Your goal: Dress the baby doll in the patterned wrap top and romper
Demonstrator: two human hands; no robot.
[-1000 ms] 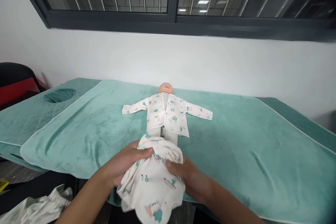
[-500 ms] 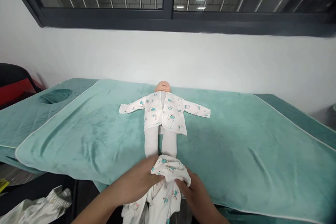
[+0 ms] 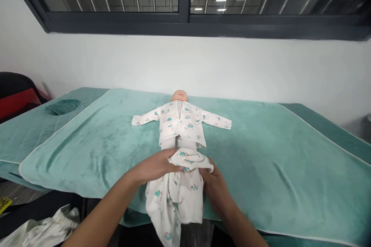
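Observation:
A baby doll (image 3: 179, 95) lies on its back, wearing a white printed jacket (image 3: 188, 125) with its sleeves spread to both sides. Over the doll's lower legs are white printed baby pants (image 3: 191, 193), bunched at the waistband. My left hand (image 3: 160, 165) grips the band's left side, thumb in front. On the right side, my right hand (image 3: 213, 177) pinches the same band. The pant legs hang down past the bed's front edge. The doll's feet are hidden by the cloth.
A green plush sheet (image 3: 261, 162) covers the massage bed, which has a face hole (image 3: 62, 107) at the left. Crumpled light clothing (image 3: 52, 225) lies at lower left. A red and black chair (image 3: 17, 102) stands at far left, and a white wall (image 3: 246, 67) rises behind.
Both hands have moved forward, up the doll's legs, carrying the pants with them. The waistband now covers more of the white legs. The jacket and doll stay about where they were.

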